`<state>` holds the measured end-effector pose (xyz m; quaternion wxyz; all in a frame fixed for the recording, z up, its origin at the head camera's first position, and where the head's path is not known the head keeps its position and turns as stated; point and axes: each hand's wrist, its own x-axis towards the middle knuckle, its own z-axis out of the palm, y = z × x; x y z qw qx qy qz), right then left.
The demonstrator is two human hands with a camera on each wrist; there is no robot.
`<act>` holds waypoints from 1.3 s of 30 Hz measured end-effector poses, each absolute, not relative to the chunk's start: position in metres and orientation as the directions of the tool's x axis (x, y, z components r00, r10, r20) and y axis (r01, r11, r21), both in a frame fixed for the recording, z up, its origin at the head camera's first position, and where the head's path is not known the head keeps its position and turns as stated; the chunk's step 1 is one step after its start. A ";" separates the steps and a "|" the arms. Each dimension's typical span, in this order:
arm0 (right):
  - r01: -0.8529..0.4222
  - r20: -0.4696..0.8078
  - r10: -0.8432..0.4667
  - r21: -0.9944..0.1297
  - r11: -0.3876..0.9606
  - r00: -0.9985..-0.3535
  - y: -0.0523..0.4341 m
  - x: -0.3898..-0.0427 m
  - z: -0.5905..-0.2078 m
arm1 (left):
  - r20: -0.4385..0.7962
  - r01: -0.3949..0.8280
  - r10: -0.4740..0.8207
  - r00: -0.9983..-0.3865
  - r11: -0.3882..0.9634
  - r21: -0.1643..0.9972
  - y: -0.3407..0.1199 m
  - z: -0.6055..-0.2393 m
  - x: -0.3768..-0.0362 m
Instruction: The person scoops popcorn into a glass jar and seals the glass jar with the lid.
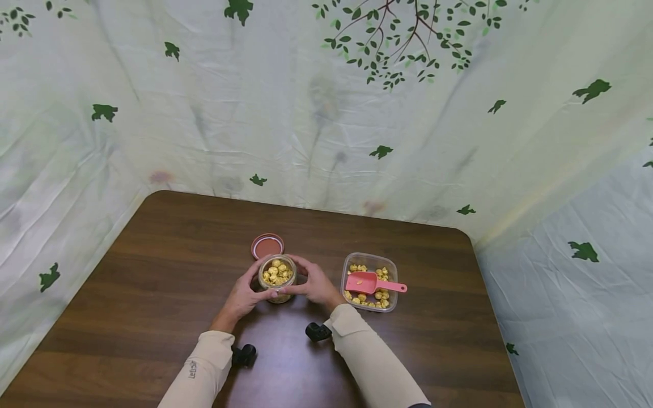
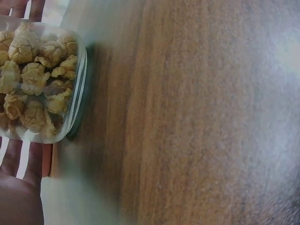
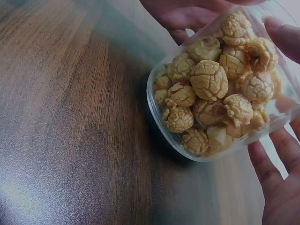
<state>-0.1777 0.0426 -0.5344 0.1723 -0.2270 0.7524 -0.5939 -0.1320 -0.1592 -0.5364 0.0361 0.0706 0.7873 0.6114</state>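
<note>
Both hands are wrapped around a small clear jar (image 1: 278, 278) that stands upright on the brown wooden table (image 1: 153, 294), near its middle. The left hand (image 1: 244, 296) cups the jar's left side with curled fingers, and the right hand (image 1: 315, 283) does the same from the other side, fingertips meeting across the front. The jar is open on top and packed almost to the rim with golden caramel popcorn (image 3: 213, 103). Its reddish lid (image 1: 267, 246) lies flat on the table just behind it. To the right sits a clear plastic tub (image 1: 390, 263) of more popcorn, with a pink scoop (image 1: 368, 282) resting inside, its handle pointing right.
</note>
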 end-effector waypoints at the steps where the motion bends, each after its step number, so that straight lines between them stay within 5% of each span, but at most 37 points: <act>1: -0.139 0.013 -0.547 -0.972 0.190 -0.837 0.043 -0.178 -0.535 | 0.028 0.068 0.159 -0.987 0.247 0.967 -0.159 -0.534 -0.131; 8: -0.144 0.008 -0.564 -0.970 0.198 -0.826 0.045 -0.172 -0.515 | 0.087 0.139 0.190 -0.978 0.280 0.950 -0.168 -0.552 -0.138; 12: -0.121 -0.013 -0.550 -0.971 0.207 -0.835 0.044 -0.174 -0.524 | 0.191 0.217 0.165 -0.968 0.158 0.963 -0.170 -0.553 -0.141; 16: -0.122 -0.008 -0.541 -0.971 0.205 -0.841 0.044 -0.177 -0.536 | 0.262 0.263 0.024 -0.965 0.046 0.964 -0.175 -0.559 -0.152; 22: -0.140 0.014 -0.544 -0.971 0.192 -0.839 0.045 -0.178 -0.538 | 0.152 0.147 -0.199 -0.968 0.040 0.988 -0.184 -0.549 -0.164; 33: -0.131 0.000 -0.548 -0.971 0.199 -0.836 0.048 -0.181 -0.537 | 0.012 -0.048 -0.202 -0.979 0.289 0.956 -0.194 -0.576 -0.191; 39: -0.136 -0.005 -0.545 -0.966 0.218 -0.839 0.047 -0.179 -0.536 | 0.001 -0.060 -0.159 -0.987 0.379 0.924 -0.189 -0.584 -0.200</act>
